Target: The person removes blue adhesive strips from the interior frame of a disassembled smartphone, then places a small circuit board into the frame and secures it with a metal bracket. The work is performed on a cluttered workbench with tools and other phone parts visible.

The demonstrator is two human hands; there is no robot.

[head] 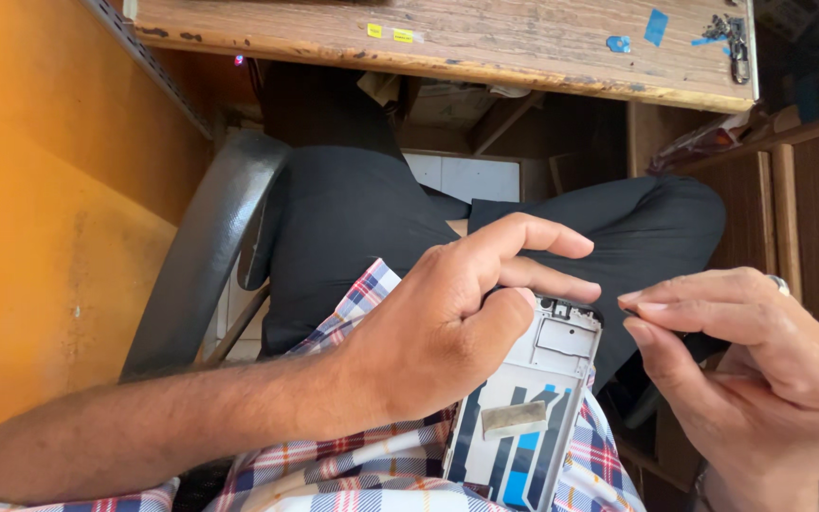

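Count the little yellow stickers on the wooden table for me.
2. Both sit side by side near the front edge of the wooden table: one yellow sticker on the left, the other just right of it. More may lie out of frame.

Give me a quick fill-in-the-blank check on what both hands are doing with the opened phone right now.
1. The left hand holds the opened phone frame near its ____ end.
2. The right hand has thumb and forefinger ____ together, just right of the frame.
3. A ring shows on the ____ hand.
4. The wooden table carries small yellow and ____ stickers.

Missing words: top; pinched; right; blue
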